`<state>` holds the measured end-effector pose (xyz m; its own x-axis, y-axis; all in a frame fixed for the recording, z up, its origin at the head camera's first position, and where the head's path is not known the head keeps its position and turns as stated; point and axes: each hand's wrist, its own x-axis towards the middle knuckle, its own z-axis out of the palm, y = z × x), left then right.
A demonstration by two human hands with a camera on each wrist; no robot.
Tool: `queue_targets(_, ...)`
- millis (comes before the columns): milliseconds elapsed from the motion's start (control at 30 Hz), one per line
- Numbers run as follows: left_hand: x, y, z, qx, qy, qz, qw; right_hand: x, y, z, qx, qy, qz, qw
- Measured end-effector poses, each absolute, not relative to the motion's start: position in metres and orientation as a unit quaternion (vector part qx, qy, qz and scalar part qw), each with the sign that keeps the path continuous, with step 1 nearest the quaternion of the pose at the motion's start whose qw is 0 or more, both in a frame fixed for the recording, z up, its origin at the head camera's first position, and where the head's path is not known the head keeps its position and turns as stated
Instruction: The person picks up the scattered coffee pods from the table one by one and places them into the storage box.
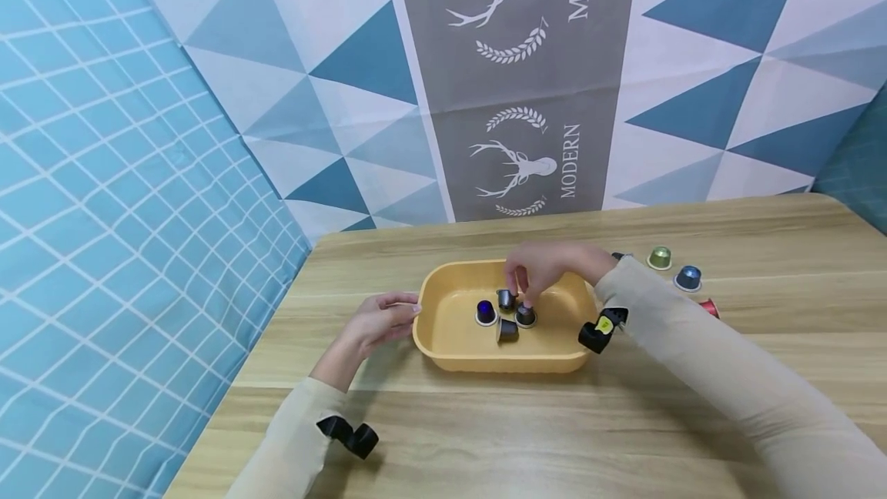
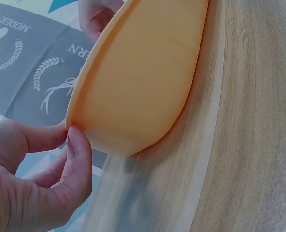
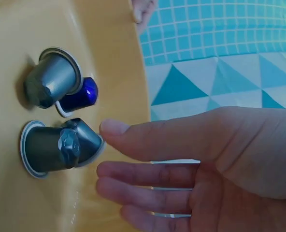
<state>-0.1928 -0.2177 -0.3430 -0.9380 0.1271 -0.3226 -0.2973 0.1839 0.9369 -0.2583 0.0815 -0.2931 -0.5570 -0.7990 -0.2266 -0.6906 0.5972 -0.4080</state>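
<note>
left hand [image 1: 379, 320] pinches the rim of a yellow tray [image 1: 509, 365]; right hand [image 1: 543, 264], thumb and fingers parted, holds nothing; four capsules [image 1: 508, 331] lie inside, just beside the right hand, apart from the left.

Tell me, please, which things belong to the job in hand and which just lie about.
Seemingly in use:
tray, pinched by the left hand
four capsules inside, near the right hand

Lying about, though perhaps awaiting use:
green capsule
blue capsule
red thing, partly hidden

Four capsules [image 1: 508, 332], three dark, one blue, some tipped, clustered inside a yellow-orange tray [image 1: 509, 364]
</note>
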Motion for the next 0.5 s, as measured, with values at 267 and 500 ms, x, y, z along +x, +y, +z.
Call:
queue_targets(267, -0.194, -0.216, -0.341, -0.056, 0.752, 0.636, 0.166, -0.255, 0.104, -0.294, -0.425, 0.870, -0.186, 0.164)
queue_targets(500, -0.192, -0.218, -0.344, -0.061, 0.755, 0.632, 0.163, -0.245, 0.122, -0.301, -0.434, 0.871, -0.207, 0.099)
